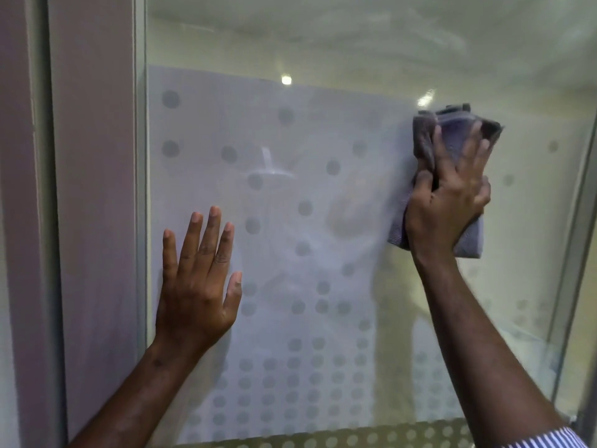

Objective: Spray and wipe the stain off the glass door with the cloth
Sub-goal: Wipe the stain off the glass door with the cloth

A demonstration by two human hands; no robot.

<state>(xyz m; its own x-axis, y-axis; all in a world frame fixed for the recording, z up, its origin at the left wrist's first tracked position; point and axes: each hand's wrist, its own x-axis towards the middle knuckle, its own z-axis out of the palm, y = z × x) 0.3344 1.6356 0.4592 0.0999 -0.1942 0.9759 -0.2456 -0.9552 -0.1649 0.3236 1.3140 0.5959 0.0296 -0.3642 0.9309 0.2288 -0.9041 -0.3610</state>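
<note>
Wiping is the step in hand: the right hand (452,195) presses a folded grey cloth (452,137) flat against the glass door (323,221), high on the pane's right side. Its fingers are spread across the cloth's face, while the thumb curls round the cloth's left edge, so the hand both holds and pushes it. The cloth's long axis runs roughly up and down, with one end showing above the fingertips and the other hanging below the heel of the hand.

The left hand (197,286) lies open and flat on the glass, lower down and near the door's left frame (140,189), fingers straight and pointing up; it holds nothing and seems to steady the door.

No spray bottle is in view. The stain itself cannot be picked out for certain; a pale smeared patch sits on the glass just left of the cloth, between the two hands, among the frosted dots (305,208), and it may be either residue or a reflection. If that patch is the target, it lies to the left and slightly below the cloth, and the right hand is much the nearer to it. The next stroke would then call for a sweep leftward and downward, with the cloth kept flat on the pane.
</note>
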